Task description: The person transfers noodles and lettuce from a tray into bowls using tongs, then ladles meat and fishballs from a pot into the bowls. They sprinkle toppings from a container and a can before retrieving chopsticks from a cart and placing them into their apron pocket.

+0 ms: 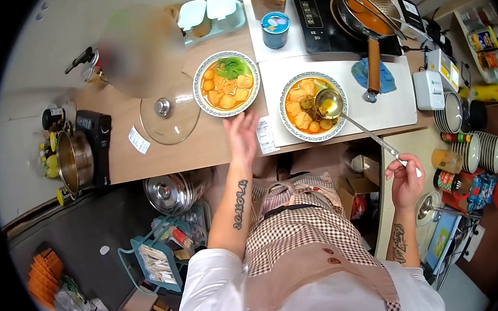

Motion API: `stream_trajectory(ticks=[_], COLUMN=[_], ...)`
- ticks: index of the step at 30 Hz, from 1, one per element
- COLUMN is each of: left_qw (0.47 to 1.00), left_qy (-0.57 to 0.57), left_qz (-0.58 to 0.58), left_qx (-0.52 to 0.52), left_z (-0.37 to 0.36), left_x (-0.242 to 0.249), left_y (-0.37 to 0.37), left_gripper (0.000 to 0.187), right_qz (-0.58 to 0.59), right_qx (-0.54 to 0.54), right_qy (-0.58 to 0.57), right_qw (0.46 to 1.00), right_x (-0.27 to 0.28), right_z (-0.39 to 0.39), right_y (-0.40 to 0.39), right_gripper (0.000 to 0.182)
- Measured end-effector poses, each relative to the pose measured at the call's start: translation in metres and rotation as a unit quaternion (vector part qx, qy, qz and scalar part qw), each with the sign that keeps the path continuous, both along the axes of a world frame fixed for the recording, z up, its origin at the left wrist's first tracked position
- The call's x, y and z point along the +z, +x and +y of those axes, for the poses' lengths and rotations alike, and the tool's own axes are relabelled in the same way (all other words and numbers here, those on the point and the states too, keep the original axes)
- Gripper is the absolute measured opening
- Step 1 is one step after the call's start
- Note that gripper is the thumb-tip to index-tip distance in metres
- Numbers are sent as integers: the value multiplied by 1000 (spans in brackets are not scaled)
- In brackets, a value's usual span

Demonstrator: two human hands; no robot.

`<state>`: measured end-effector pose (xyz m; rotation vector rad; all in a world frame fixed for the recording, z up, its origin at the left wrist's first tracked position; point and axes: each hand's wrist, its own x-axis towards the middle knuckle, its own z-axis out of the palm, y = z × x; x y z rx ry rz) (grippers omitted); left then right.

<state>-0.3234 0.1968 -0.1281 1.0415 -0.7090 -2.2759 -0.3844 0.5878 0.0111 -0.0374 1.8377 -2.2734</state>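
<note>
My right hand (406,179) grips the end of a long-handled ladle (369,133), its metal cup over the right-hand bowl (287,124) with some yellowish liquid in it. That patterned bowl holds orange broth, tofu-like chunks, balls and a dark minced topping. Under the near rim of the left-hand bowl (199,104) is my left hand (241,135), palm up and fingers apart, fingertips right at the rim. Noodles, green leaves, balls and chunks in orange broth fill this second bowl.
A glass lid (165,127) lies left of the bowls. On the black cooktop (312,28) stands a pan (370,23) of orange broth, its wooden handle over a blue cloth (392,77). A blue tub (275,30) stands behind. Stacked bowls (487,151) are at the right.
</note>
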Motion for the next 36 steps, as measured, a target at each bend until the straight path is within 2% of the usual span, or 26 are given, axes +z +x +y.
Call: stream_trajectory(ticks=[1, 4, 8, 14, 18, 20, 23, 30, 36], left_qw=[998, 995, 995, 995, 993, 994, 990, 984, 980], left_qy=[-13, -25, -17, 6, -2, 20, 21, -17, -65], left_qz=[62, 96, 85, 96, 112, 102, 131, 150, 124], left_qx=[-6, 8, 43, 33, 26, 35, 49, 99, 140], left_z=[-16, -34, -40, -38, -31, -34, -41, -88, -149], left_x=[-1, -11, -25, -6, 19, 30, 51, 103, 119], left_y=[1, -8, -12, 4, 36, 62, 103, 223, 340], left_gripper=[66, 72, 72, 77, 74, 77, 69, 68, 71], right_qz=[-6, -12, 0, 25, 55, 74, 97, 60, 2], right_qx=[-2, 6, 10, 29, 91, 128, 200, 336, 405], right_qy=[8, 8, 9, 2, -30, -40, -56, -94, -152], right_qw=[1000, 1000, 1000, 999, 994, 988, 973, 935, 902], right_x=[1, 6, 7, 26, 54, 66, 81, 85, 79], right_z=[0, -3, -8, -20, -44, -71, -119, -256, -382], right_y=[-1, -2, -6, -13, -20, -21, -19, 30, 102], right_gripper=[31, 31, 31, 31, 31, 33, 35, 33, 29])
